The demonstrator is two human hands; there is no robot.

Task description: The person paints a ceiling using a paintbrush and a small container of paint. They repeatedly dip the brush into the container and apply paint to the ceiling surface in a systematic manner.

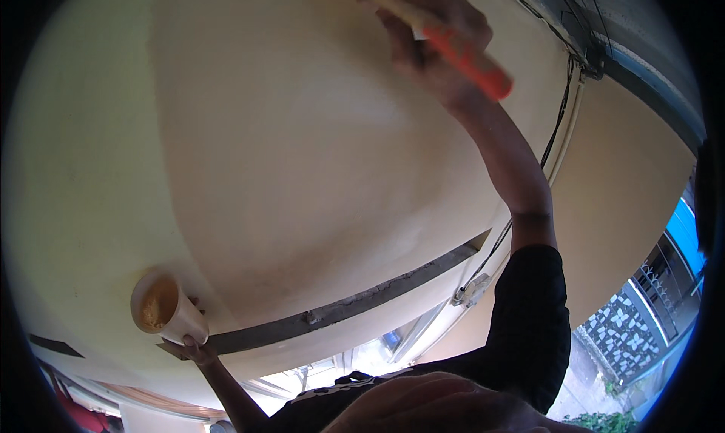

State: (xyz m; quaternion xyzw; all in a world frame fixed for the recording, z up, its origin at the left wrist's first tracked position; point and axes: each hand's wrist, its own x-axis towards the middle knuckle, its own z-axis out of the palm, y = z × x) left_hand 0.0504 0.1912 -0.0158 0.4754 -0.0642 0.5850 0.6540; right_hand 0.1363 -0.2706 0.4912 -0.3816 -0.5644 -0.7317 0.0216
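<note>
High at the top, my right hand (pixel 438 78) grips a brush (pixel 476 67) with a red-orange handle end and a long pale upper part; it is blurred, and its tip is unclear at the frame's top edge, over the beige painted wall (pixel 302 146). Down at the lower left, my left hand (pixel 198 351) holds a white cup (pixel 189 316) with beige paint inside, close against the wall. The wall shows a paler cream area on the left and a darker beige area beside it.
A dark grey strip (pixel 377 289) crosses the lower wall. Cables (pixel 563 104) and a pipe run along the right side near a junction box (pixel 476 289). A bright opening lies below. Outside at right are railings, a patterned wall (pixel 619 327) and plants (pixel 596 422).
</note>
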